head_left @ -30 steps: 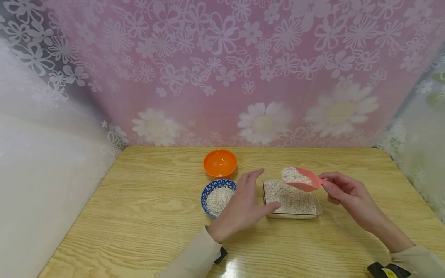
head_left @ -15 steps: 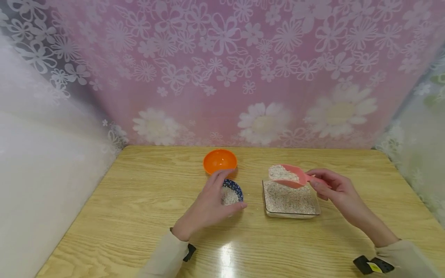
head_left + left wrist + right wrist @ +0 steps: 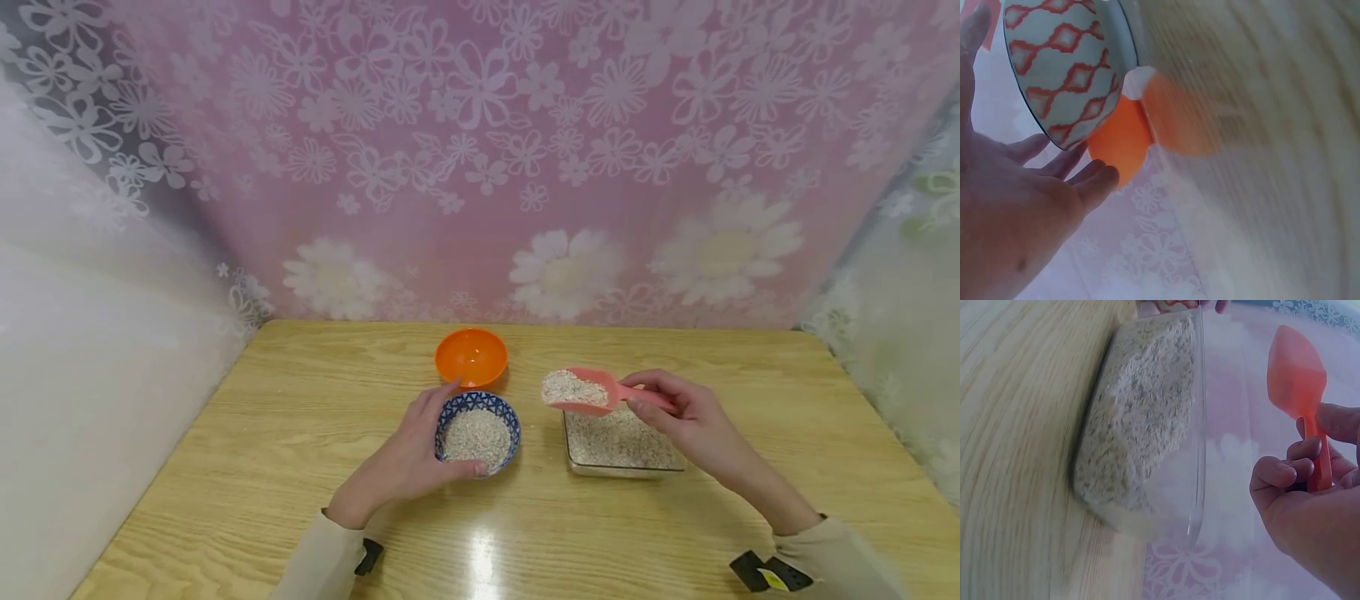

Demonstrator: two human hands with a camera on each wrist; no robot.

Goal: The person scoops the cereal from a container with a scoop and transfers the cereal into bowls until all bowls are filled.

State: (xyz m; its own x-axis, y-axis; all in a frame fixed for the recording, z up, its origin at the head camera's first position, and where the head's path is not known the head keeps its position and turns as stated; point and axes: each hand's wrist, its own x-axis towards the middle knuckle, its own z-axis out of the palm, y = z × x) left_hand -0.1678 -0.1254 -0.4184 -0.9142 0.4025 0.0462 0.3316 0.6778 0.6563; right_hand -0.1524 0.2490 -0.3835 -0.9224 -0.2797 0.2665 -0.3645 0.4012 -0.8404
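Observation:
My right hand point(image 3: 690, 425) grips the handle of a pink scoop point(image 3: 603, 396) heaped with pale flakes, held up over the left part of a clear box point(image 3: 1200, 425) of the same flakes. In the right wrist view the scoop's smooth underside shows. On the table stands a bowl point(image 3: 513, 417), blue-patterned inside and red-patterned on its white outer wall, holding more flakes. My left hand point(image 3: 408, 458) spreads around the bowl's left side, thumb at the near rim and fingers by the far rim. The left wrist view has a gap between palm and wall.
An orange bowl point(image 3: 472, 358) stands right behind the patterned bowl, near the left fingertips. Underneath is a wood-grain table point(image 3: 225, 483). A pink flowered curtain point(image 3: 450, 208) hangs along its back edge, with pale panels at both sides.
My left hand has drawn back leftward from over the box to the patterned bowl's left side. My right hand has carried the loaded scoop left toward that bowl.

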